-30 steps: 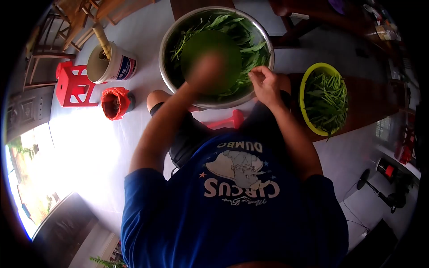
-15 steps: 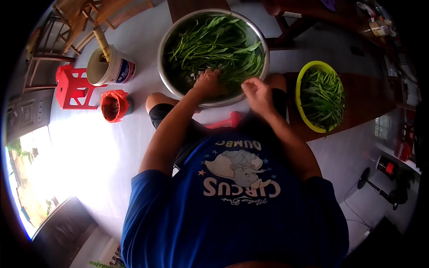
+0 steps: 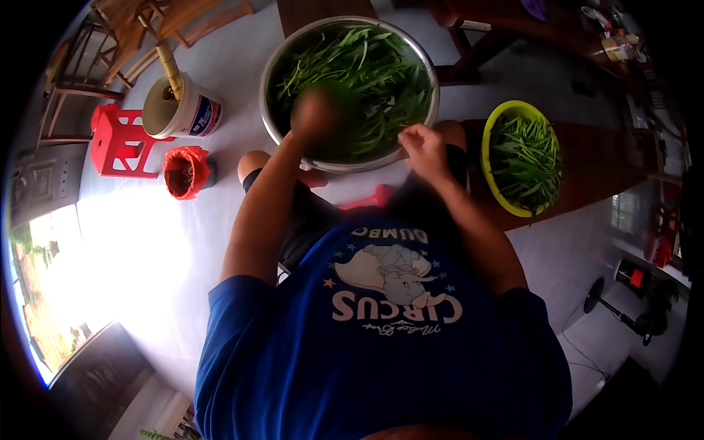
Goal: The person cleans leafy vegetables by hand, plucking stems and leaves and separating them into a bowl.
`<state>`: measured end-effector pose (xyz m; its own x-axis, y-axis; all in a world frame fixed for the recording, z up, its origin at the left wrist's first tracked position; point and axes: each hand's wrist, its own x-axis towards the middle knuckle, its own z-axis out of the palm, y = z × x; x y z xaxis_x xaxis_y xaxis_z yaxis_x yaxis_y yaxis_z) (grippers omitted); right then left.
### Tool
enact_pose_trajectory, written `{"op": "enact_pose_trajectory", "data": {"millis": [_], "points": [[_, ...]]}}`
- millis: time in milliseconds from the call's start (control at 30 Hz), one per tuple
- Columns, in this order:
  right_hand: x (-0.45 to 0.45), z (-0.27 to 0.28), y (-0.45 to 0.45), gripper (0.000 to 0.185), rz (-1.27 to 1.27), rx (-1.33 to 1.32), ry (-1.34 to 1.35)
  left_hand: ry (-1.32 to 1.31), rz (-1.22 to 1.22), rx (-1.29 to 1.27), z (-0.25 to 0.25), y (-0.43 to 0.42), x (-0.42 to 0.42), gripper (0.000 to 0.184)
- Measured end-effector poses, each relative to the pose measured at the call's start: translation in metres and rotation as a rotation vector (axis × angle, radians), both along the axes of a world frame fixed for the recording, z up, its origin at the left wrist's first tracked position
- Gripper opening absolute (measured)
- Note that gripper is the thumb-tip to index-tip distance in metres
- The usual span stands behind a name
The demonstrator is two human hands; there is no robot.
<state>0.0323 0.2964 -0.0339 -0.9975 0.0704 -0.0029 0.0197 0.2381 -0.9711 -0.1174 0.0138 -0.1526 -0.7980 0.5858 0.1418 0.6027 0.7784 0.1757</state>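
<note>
The person's left hand (image 3: 317,114) is hovering as a blur over the near left part of a wide metal basin (image 3: 352,166); whether its fingers are open, closed or gripping something, I cannot tell. A dark green smear is spreading just to the right of it and hiding some of what lies beneath.

Leafy greens (image 3: 389,73) are filling the basin — long stems mostly lying toward the far left, loose leaves toward the right. The right hand (image 3: 427,150) is resting just beside the basin's near right rim, its thumb and fingertips meeting in a pinch; whether anything thin is sitting between them is too small to tell.

To the right of the basin, a yellow-green basket (image 3: 487,161) is standing on a dark wooden bench (image 3: 601,172) and holding cut greens (image 3: 526,158), with some leaves lying near its near edge.

On the left, a white bucket (image 3: 160,117) is standing with a bamboo pole (image 3: 169,70) leaning up out of it. A red plastic stool (image 3: 110,150) is standing to its left, and a bin lined with a red bag (image 3: 174,192) is sitting nearer — its mouth gaping.
</note>
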Motion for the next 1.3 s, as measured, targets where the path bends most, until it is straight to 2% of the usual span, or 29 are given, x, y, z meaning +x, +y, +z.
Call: {"op": "enact_pose_trajectory", "data": {"millis": [100,167,267,300,367,433,633,667,733,767,800,833,900,933,1033,1200,1300], "points": [[0.0,0.002,0.004,0.014,0.012,-0.126,-0.052,-0.213,0.062,0.112,0.009,0.001,0.003,0.034],[0.002,0.004,0.005,0.013,0.005,-0.236,-0.084,-0.309,0.063,0.021,0.076,0.025,0.037,0.035],[0.004,0.01,0.007,0.012,-0.01,-0.368,-0.119,-0.539,0.138,-0.052,0.115,0.052,0.062,0.047],[0.004,0.01,0.008,0.013,-0.012,-0.384,-0.122,-0.476,0.086,0.008,0.086,0.053,0.062,0.065],[0.008,0.011,0.012,0.014,-0.011,-0.405,-0.155,-0.361,0.035,0.023,0.052,0.061,0.066,0.073],[0.014,0.014,0.015,0.016,0.0,-0.418,-0.208,-0.316,0.046,0.026,0.043,0.064,0.067,0.079],[0.028,0.006,0.029,0.016,-0.01,-0.449,-0.237,-0.142,0.064,-0.122,0.015,0.066,0.061,0.027],[0.03,0.002,0.034,0.016,-0.03,-0.488,-0.241,-0.21,0.069,-0.145,0.012,0.064,0.058,0.027],[0.033,-0.001,0.042,0.018,-0.069,-0.566,-0.251,-0.35,0.082,-0.193,0.047,0.063,0.054,0.028],[0.033,-0.01,0.047,0.021,-0.075,-0.579,-0.259,-0.211,0.089,-0.097,0.035,0.055,0.05,0.033],[0.034,-0.017,0.052,0.021,-0.071,-0.639,-0.261,-0.278,0.111,-0.038,0.061,0.054,0.046,0.044],[0.035,-0.022,0.056,0.021,-0.064,-0.698,-0.263,-0.378,0.075,-0.062,0.073,0.05,0.036,0.047],[0.033,-0.028,0.062,0.022,-0.037,-0.774,-0.268,-0.61,0.232,-0.205,0.124,0.05,0.014,0.05],[0.032,-0.029,0.064,0.023,-0.019,-0.791,-0.273,-0.438,0.078,-0.087,0.127,0.039,0.008,0.051],[0.029,-0.03,0.065,0.024,-0.008,-0.852,-0.292,-0.434,0.152,-0.152,0.155,0.025,-0.017,0.055],[0.028,-0.029,0.065,0.024,0.019,-0.879,-0.309,-0.503,0.445,0.109,0.144,-0.01,-0.061,0.056],[0.028,-0.031,0.065,0.024,0.034,-0.871,-0.298,-0.461,0.405,0.102,0.141,-0.02,-0.065,0.058]]}}
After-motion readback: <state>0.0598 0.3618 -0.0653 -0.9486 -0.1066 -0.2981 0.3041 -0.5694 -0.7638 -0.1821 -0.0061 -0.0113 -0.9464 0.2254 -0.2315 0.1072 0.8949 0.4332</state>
